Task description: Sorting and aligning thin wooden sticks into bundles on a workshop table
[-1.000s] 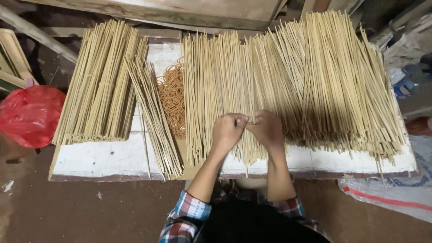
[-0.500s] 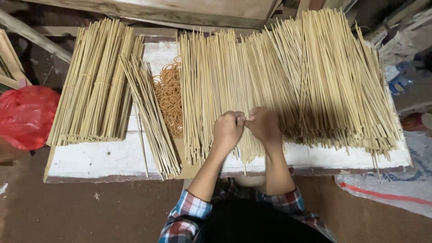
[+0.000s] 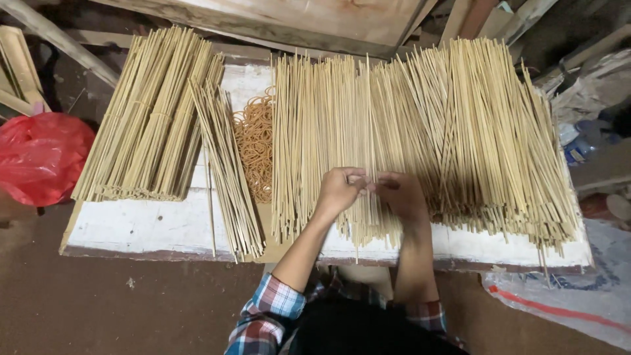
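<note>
A wide spread of thin pale bamboo sticks point(image 3: 460, 131) lies across a white board point(image 3: 131, 223). My left hand point(image 3: 338, 192) and my right hand point(image 3: 402, 196) rest side by side on the near part of the spread, fingers pinched on a few sticks between them. To the left lie a narrow loose row of sticks point(image 3: 227, 171) and a tied stack of sticks point(image 3: 148, 125). A heap of orange rubber bands point(image 3: 255, 141) sits between the loose row and the main spread.
A red plastic bag point(image 3: 36, 158) lies on the floor at the left. Wooden planks point(image 3: 315, 23) stand behind the board. Clear plastic sheeting point(image 3: 578, 302) lies at the lower right, with clutter at the right edge.
Both hands have stayed close together on the sticks, shifting slightly along them. The view has moved a little.
</note>
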